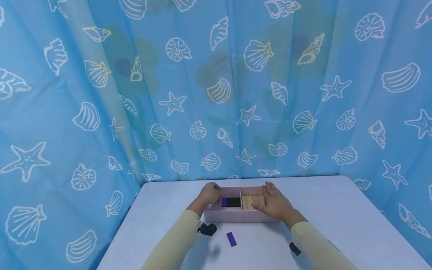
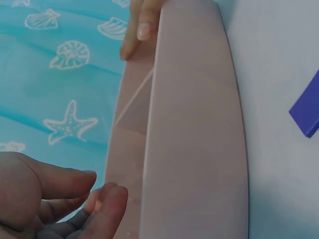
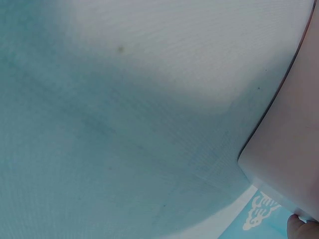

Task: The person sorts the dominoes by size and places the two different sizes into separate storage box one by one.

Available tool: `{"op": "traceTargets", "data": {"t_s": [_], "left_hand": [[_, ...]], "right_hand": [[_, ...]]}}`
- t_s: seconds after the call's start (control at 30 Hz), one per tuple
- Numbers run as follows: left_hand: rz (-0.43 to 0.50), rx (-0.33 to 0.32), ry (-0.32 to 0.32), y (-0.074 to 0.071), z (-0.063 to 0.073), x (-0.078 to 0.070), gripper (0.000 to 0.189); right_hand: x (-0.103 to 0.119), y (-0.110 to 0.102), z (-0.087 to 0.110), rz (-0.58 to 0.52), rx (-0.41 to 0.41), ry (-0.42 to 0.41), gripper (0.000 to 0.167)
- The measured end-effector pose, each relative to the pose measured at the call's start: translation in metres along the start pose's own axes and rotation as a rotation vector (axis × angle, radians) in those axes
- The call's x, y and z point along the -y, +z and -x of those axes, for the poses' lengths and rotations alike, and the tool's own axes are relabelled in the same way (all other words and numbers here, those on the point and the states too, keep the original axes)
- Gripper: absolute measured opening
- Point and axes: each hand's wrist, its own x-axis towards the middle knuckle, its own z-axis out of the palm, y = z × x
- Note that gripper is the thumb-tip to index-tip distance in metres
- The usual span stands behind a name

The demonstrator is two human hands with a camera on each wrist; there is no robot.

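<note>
A pale pink box (image 1: 233, 216), split by a divider (image 1: 240, 195), stands on the table. Its left compartment holds a purple block (image 1: 224, 202) beside black blocks (image 1: 233, 202); several light wooden blocks (image 1: 250, 200) fill much of the right one. My left hand (image 1: 210, 193) reaches over the left end, fingers loosely bent close to the purple block. In the left wrist view, nothing shows between that hand's (image 2: 65, 199) fingertips, though the front wall hides part of the inside. With fingers extended, my right hand (image 1: 278, 204) rests on the box's right end, its thumb over the wooden blocks.
One loose purple block (image 1: 231, 239) lies on the white table (image 1: 162, 217) in front of the box, also partly visible in the left wrist view. Behind the table hangs a blue curtain (image 1: 189, 150) with white shell prints.
</note>
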Motion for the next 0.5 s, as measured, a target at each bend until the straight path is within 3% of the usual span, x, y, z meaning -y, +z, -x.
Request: {"op": "traceTargets", "data": {"t_s": [0.23,0.5], "left_hand": [[0.036,0.018,0.035,-0.002,0.013,-0.006,0.025],[0.004,0.04,0.057,-0.003,0.027,-0.01,0.029]], "right_hand": [[0.0,0.001,-0.001,-0.004,-0.004,-0.003,0.102],[0.001,0.0,0.0,-0.002,-0.007,-0.005,0.101]]}}
